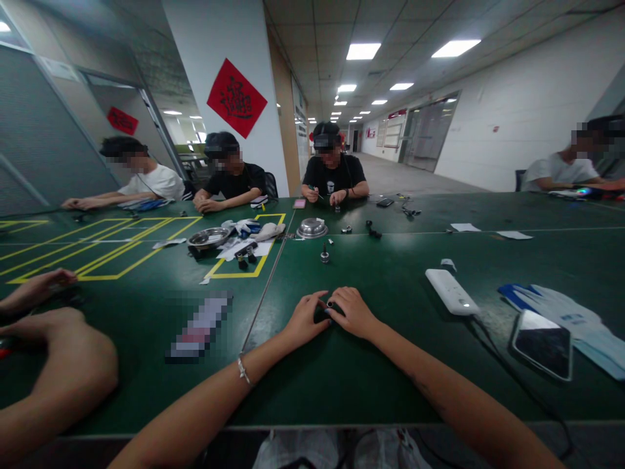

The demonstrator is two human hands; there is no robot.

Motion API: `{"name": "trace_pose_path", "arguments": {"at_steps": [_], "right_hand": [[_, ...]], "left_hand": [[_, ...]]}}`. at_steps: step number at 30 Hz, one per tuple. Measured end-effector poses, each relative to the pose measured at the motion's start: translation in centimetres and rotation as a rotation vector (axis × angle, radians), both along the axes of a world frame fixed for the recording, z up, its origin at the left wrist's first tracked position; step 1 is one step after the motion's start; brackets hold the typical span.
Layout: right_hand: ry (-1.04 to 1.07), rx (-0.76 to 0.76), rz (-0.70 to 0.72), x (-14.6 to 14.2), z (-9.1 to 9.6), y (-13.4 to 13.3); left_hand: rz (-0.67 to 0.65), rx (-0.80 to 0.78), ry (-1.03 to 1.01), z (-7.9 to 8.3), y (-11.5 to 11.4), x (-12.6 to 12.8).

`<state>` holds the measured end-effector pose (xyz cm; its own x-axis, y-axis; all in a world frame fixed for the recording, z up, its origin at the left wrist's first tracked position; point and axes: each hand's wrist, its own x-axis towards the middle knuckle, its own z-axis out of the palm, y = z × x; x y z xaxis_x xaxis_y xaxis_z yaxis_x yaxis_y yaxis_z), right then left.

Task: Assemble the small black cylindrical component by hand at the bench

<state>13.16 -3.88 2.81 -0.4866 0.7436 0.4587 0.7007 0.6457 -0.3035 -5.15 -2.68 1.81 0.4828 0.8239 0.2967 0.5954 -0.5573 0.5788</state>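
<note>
My left hand and my right hand meet over the green table in front of me, fingertips nearly touching. Both are closed, with fingers bent inward and thumbs toward each other. A tiny dark round piece shows at the fingertips of the right hand; its kind is too small to tell. Whatever the left fingers pinch is hidden. Beyond the hands, a small metal part with a dark upright stem stands on the table, and a tiny metallic piece lies near it.
An upturned metal bowl and a metal dish lie farther back. A blurred-out phone-shaped object is at left. On the right are a white power strip, gloves and a phone. A neighbour's arm rests at left; other people sit opposite.
</note>
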Motion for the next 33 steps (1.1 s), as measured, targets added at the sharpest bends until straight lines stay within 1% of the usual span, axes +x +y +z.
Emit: {"name": "trace_pose_path", "arguments": {"at_steps": [3,8,11,15,18,21,24,25,27,28,29,30,33], "right_hand": [[0.026,0.007,-0.006,0.1,0.0,-0.1],[0.102,0.055,0.055,0.4,0.5,-0.5],[0.165,0.139,0.056,0.6,0.4,-0.5],[0.269,0.261,0.007,0.8,0.2,-0.5],[0.285,0.296,-0.017,0.9,0.0,-0.5],[0.276,0.278,-0.021,0.9,-0.2,-0.5],[0.254,0.247,-0.014,0.7,-0.3,-0.4],[0.247,0.239,-0.012,0.7,-0.3,-0.4],[0.232,0.222,-0.007,0.7,-0.3,-0.4],[0.226,0.218,-0.003,0.6,-0.3,-0.4],[0.222,0.217,0.002,0.6,-0.2,-0.4],[0.22,0.221,0.009,0.6,-0.2,-0.4],[0.21,0.221,0.035,0.6,-0.1,-0.4]], "left_hand": [[-0.003,-0.007,-0.007,0.0,0.0,0.0],[-0.023,0.021,-0.02,-0.1,0.1,-0.1],[-0.052,0.081,-0.045,0.1,0.0,-0.1],[-0.102,0.134,-0.062,0.6,-0.1,0.0],[-0.151,0.156,0.023,0.9,0.0,0.3],[-0.146,0.175,0.138,1.2,0.6,0.4],[-0.081,0.187,0.252,1.9,1.9,0.0],[-0.046,0.186,0.291,2.2,2.6,-0.3],[0.059,0.132,0.368,3.1,4.3,-1.4],[0.126,0.076,0.403,3.6,5.3,-2.2],[0.208,-0.025,0.452,4.1,6.3,-3.2],[0.252,-0.073,0.475,4.7,7.3,-4.5],[0.385,-0.142,0.528,6.3,9.8,-9.0]]}}
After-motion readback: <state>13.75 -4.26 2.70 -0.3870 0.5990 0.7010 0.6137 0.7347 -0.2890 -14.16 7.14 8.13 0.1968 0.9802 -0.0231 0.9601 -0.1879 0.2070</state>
